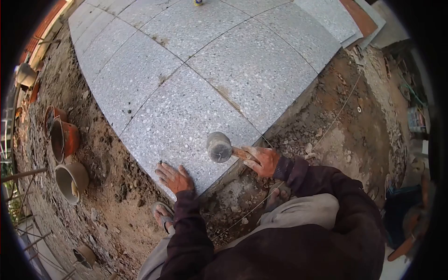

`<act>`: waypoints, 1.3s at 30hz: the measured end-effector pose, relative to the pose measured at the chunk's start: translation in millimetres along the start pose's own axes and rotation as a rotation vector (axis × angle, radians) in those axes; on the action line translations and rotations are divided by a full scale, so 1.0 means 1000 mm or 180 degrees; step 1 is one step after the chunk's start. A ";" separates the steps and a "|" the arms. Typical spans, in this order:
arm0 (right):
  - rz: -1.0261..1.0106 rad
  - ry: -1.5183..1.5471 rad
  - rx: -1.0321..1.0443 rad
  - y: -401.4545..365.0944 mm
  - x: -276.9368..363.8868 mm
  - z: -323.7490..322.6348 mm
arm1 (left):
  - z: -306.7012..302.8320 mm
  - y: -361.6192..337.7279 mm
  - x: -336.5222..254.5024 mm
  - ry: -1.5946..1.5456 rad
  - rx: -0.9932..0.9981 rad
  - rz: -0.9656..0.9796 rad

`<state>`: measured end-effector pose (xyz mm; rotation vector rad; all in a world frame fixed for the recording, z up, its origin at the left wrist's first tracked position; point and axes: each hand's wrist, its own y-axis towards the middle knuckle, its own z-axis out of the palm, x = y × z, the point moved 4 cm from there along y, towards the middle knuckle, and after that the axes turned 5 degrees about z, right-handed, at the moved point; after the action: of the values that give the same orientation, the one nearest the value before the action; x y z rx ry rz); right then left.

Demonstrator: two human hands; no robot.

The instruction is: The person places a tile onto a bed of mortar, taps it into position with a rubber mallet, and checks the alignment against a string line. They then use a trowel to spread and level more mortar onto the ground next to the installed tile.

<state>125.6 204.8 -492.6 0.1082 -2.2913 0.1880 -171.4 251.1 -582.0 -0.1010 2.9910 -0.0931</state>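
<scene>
R hand (262, 161) grips mallet (219, 147) by handle; L hand (174, 178) flat on slab (179, 116), fingers slightly apart. Poss. risk: off-centre blow chipping slab edge.

Left grip (177, 181): a bare hand, palm down, fingers (164, 173) spread, the left forearm (186, 214) extended forward. Right grip (265, 162): bare, digits curled inward, the right forearm (317, 179) angled across from a bent elbow (361, 190).

Mallet head (219, 147) looks rubbery, matt, dusty; handle (241, 153) is wood. Paving slabs (186, 107) look stone-like, speckled, matt. Soil (105, 156) is rough, crumbly. Sleeves (188, 224): matt cloth. 2 orange buckets (71, 139) look plastic.
</scene>
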 end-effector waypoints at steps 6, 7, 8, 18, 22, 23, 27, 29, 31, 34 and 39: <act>0.1626 -0.0400 -0.1728 -0.111 -0.064 -0.070 | -0.001 0.005 -0.024 0.0082 0.0074 0.0560; 0.1790 -0.0587 -0.2050 -0.135 -0.084 -0.073 | -0.003 0.007 -0.040 0.0044 0.0030 0.0764; 0.2265 -0.0720 -0.2241 -0.159 -0.099 -0.077 | -0.003 0.009 -0.055 -0.0020 0.0018 0.0890; 0.4111 -0.2046 -0.3097 -0.270 -0.215 -0.118 | -0.008 -0.006 -0.186 0.0130 0.0258 0.2637; 0.4325 -0.1944 -0.2617 -0.264 -0.246 -0.113 | -0.002 -0.013 -0.245 0.0006 0.0360 0.3055; 0.4309 -0.1930 -0.2575 -0.260 -0.247 -0.111 | 0.002 -0.012 -0.254 -0.0023 0.0378 0.3007; 0.4582 -0.1438 -0.2012 -0.251 -0.252 -0.108 | 0.014 -0.011 -0.269 -0.0099 0.0386 0.2902; 0.4555 -0.1368 -0.1970 -0.248 -0.253 -0.109 | 0.016 -0.010 -0.270 -0.0083 0.0351 0.2898; 0.4428 -0.1408 -0.2133 -0.244 -0.255 -0.109 | 0.016 -0.007 -0.273 0.0050 0.0307 0.3007; 0.4330 -0.1412 -0.2248 -0.245 -0.263 -0.106 | 0.016 0.000 -0.279 0.0301 0.0293 0.3248; 0.4197 -0.1424 -0.2276 -0.249 -0.271 -0.102 | 0.007 0.006 -0.293 0.0291 0.0571 0.3458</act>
<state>415.0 -17.9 -603.1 -1.8770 -2.3282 -0.0194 118.6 277.9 -546.4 1.5125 2.6560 -0.2293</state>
